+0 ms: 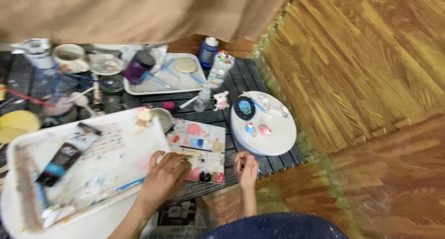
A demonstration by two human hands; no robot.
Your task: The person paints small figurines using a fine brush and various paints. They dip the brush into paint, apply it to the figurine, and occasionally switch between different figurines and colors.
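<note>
My left hand (163, 178) rests with bent fingers on the near corner of a paint-spattered white tray (99, 162), touching a paint-stained sheet (200, 144); blur hides whether it grips anything. My right hand (246, 167) hovers just right of that sheet, fingers curled in, with nothing visible in them. A thin stick (194, 149) lies on the sheet. A blue-handled brush (130, 184) and a black paint tube (68, 154) lie in the tray. A round white board (278, 136) to the right carries a dark disc (244, 108) and two small painted figures.
A second tray (185, 84) at the back holds a round disc and brushes. A blue bottle (208, 51), a clear bottle (219, 68), a mug (69, 57), jars and a yellow sponge (16, 123) crowd the dark slatted mat (250, 77). Wooden floor (371, 81) lies to the right.
</note>
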